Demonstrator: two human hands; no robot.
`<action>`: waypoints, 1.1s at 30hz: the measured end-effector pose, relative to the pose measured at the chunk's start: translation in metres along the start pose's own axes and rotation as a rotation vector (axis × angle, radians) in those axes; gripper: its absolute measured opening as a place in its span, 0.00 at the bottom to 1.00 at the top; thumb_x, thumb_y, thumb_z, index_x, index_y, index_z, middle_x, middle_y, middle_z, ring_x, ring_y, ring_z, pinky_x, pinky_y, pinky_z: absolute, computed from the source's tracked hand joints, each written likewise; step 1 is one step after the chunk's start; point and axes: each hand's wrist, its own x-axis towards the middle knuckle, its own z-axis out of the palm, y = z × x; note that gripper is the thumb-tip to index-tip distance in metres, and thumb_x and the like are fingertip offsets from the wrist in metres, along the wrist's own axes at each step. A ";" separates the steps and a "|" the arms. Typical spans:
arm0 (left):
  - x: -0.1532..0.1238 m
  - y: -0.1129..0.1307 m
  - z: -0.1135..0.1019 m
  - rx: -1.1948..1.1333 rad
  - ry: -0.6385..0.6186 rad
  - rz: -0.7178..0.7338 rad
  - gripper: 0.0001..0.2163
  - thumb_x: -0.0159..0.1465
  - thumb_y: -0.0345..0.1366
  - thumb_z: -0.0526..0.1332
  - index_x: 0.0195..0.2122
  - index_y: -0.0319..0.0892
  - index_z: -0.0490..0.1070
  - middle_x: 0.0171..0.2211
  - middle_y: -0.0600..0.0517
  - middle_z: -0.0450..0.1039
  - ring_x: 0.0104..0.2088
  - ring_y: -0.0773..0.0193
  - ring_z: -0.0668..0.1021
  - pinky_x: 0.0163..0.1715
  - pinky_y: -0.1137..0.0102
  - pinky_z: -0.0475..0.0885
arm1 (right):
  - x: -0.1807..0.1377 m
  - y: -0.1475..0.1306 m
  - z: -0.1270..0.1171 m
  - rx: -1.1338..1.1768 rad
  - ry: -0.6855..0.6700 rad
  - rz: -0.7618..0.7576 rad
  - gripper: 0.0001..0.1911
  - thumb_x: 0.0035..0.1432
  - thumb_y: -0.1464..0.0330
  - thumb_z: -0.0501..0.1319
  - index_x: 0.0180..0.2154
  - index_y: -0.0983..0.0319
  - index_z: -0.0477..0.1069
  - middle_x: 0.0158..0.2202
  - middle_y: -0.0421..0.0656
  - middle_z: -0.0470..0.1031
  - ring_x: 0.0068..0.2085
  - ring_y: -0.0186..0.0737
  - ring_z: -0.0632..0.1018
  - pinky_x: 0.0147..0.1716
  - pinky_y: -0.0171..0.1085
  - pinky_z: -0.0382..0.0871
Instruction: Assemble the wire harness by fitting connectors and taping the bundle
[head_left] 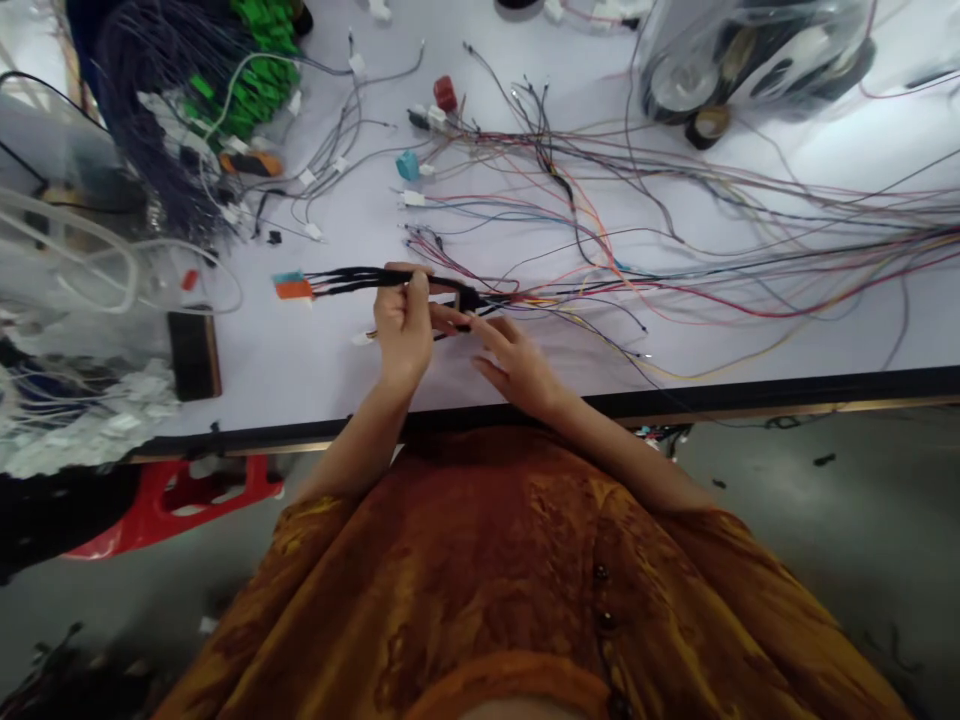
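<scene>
My left hand is closed round a wire harness whose branches are wrapped in black tape. At the harness's left end sit an orange connector and a blue connector. My right hand has its fingertips pinched at a black taped joint just right of the left hand. From that joint, loose coloured wires fan out to the right across the table. Whether a tape end lies between the right fingertips is too small to make out.
Long wires cross the table rightward. A phone lies left, near white connectors. Behind are a bundle with green connectors, an orange-handled cutter, a tape roll and a plastic bag. A red stool stands below.
</scene>
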 end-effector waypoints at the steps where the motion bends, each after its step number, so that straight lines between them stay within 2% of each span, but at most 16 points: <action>1: -0.002 0.004 0.001 0.013 -0.019 0.028 0.15 0.69 0.56 0.58 0.43 0.50 0.69 0.33 0.53 0.80 0.26 0.64 0.82 0.22 0.70 0.76 | 0.002 0.000 -0.001 0.006 0.039 -0.005 0.15 0.66 0.64 0.56 0.53 0.57 0.70 0.49 0.50 0.72 0.43 0.42 0.77 0.45 0.45 0.77; 4: -0.016 0.012 0.000 0.218 -0.157 0.269 0.13 0.71 0.51 0.57 0.43 0.48 0.72 0.41 0.49 0.81 0.43 0.59 0.84 0.42 0.63 0.81 | 0.028 0.000 -0.014 0.144 0.173 0.152 0.11 0.66 0.60 0.60 0.46 0.58 0.69 0.43 0.46 0.74 0.34 0.35 0.75 0.31 0.34 0.74; 6: -0.027 0.014 -0.003 0.390 -0.330 0.448 0.12 0.71 0.48 0.59 0.40 0.46 0.74 0.43 0.47 0.81 0.46 0.57 0.83 0.46 0.61 0.80 | 0.051 0.001 -0.026 0.256 0.067 0.314 0.13 0.61 0.59 0.66 0.41 0.59 0.68 0.32 0.40 0.72 0.25 0.30 0.70 0.20 0.29 0.64; 8: -0.036 0.012 -0.007 0.446 -0.451 0.516 0.11 0.71 0.46 0.59 0.39 0.45 0.74 0.43 0.47 0.82 0.46 0.57 0.84 0.44 0.62 0.80 | 0.068 0.003 -0.036 0.374 -0.096 0.451 0.11 0.60 0.62 0.67 0.36 0.60 0.67 0.26 0.36 0.68 0.19 0.26 0.63 0.14 0.29 0.54; 10: -0.040 0.006 -0.012 0.329 -0.401 0.441 0.10 0.71 0.46 0.59 0.40 0.46 0.73 0.44 0.47 0.82 0.45 0.57 0.84 0.43 0.63 0.81 | 0.076 0.009 -0.044 0.515 -0.123 0.560 0.08 0.60 0.64 0.64 0.35 0.61 0.67 0.24 0.34 0.66 0.16 0.25 0.59 0.12 0.29 0.48; 12: -0.037 -0.002 -0.016 0.127 -0.241 0.267 0.11 0.72 0.48 0.58 0.43 0.47 0.71 0.44 0.47 0.81 0.43 0.59 0.85 0.41 0.63 0.81 | 0.074 0.016 -0.048 0.637 -0.019 0.618 0.07 0.61 0.64 0.62 0.39 0.60 0.68 0.25 0.34 0.65 0.15 0.24 0.57 0.12 0.29 0.45; 14: -0.028 -0.013 -0.017 -0.013 -0.161 0.119 0.14 0.70 0.51 0.60 0.45 0.47 0.71 0.43 0.47 0.81 0.40 0.61 0.85 0.39 0.65 0.81 | 0.067 0.024 -0.050 0.678 0.078 0.633 0.10 0.61 0.62 0.63 0.41 0.59 0.69 0.27 0.34 0.66 0.16 0.23 0.58 0.13 0.29 0.46; 15: -0.021 -0.018 -0.015 -0.039 -0.176 0.084 0.16 0.67 0.53 0.63 0.45 0.47 0.71 0.43 0.47 0.81 0.39 0.61 0.85 0.39 0.66 0.81 | 0.063 0.027 -0.050 0.681 0.104 0.640 0.11 0.60 0.61 0.64 0.42 0.59 0.69 0.28 0.34 0.67 0.16 0.24 0.59 0.13 0.29 0.47; 18: 0.000 -0.032 -0.003 -0.024 -0.344 0.097 0.22 0.57 0.54 0.72 0.46 0.47 0.75 0.46 0.46 0.80 0.41 0.62 0.83 0.38 0.69 0.80 | 0.056 0.034 -0.050 0.700 0.118 0.663 0.11 0.60 0.61 0.63 0.41 0.59 0.69 0.31 0.35 0.68 0.18 0.24 0.62 0.14 0.30 0.49; 20: 0.011 -0.038 0.008 0.000 -0.389 0.125 0.20 0.58 0.54 0.71 0.43 0.46 0.78 0.45 0.46 0.81 0.39 0.63 0.82 0.35 0.71 0.78 | 0.055 0.035 -0.051 0.722 0.133 0.668 0.10 0.60 0.62 0.62 0.42 0.59 0.67 0.31 0.34 0.69 0.18 0.24 0.63 0.14 0.29 0.51; 23: 0.020 -0.040 0.022 0.024 -0.309 0.136 0.16 0.63 0.52 0.67 0.36 0.43 0.80 0.38 0.47 0.82 0.31 0.68 0.80 0.29 0.74 0.75 | 0.051 0.032 -0.054 0.706 0.163 0.638 0.15 0.61 0.59 0.63 0.46 0.58 0.65 0.28 0.33 0.67 0.17 0.24 0.63 0.15 0.28 0.53; 26: 0.026 -0.037 0.027 0.050 -0.236 0.088 0.14 0.65 0.49 0.66 0.34 0.41 0.78 0.29 0.50 0.80 0.22 0.71 0.76 0.21 0.76 0.69 | 0.036 0.022 -0.049 0.624 0.176 0.497 0.21 0.61 0.56 0.63 0.52 0.57 0.64 0.28 0.34 0.69 0.18 0.25 0.64 0.15 0.28 0.56; 29: 0.034 -0.028 0.026 0.122 -0.261 0.035 0.13 0.65 0.46 0.66 0.33 0.40 0.75 0.28 0.51 0.80 0.15 0.74 0.71 0.14 0.77 0.61 | 0.014 0.012 -0.024 0.449 0.186 0.349 0.22 0.62 0.59 0.61 0.55 0.56 0.64 0.32 0.37 0.74 0.20 0.28 0.68 0.18 0.31 0.64; 31: 0.039 -0.020 0.026 0.183 -0.306 0.026 0.11 0.65 0.43 0.66 0.32 0.40 0.74 0.28 0.52 0.80 0.12 0.76 0.67 0.11 0.78 0.58 | 0.001 0.009 -0.001 0.291 0.189 0.273 0.23 0.62 0.63 0.60 0.58 0.57 0.64 0.38 0.41 0.77 0.24 0.31 0.72 0.25 0.34 0.71; 33: 0.041 -0.012 0.026 0.228 -0.365 0.031 0.11 0.66 0.42 0.66 0.33 0.40 0.72 0.28 0.52 0.79 0.12 0.76 0.68 0.11 0.78 0.59 | -0.006 0.011 0.020 0.171 0.139 0.201 0.23 0.62 0.66 0.59 0.58 0.59 0.66 0.44 0.46 0.78 0.28 0.33 0.74 0.33 0.37 0.75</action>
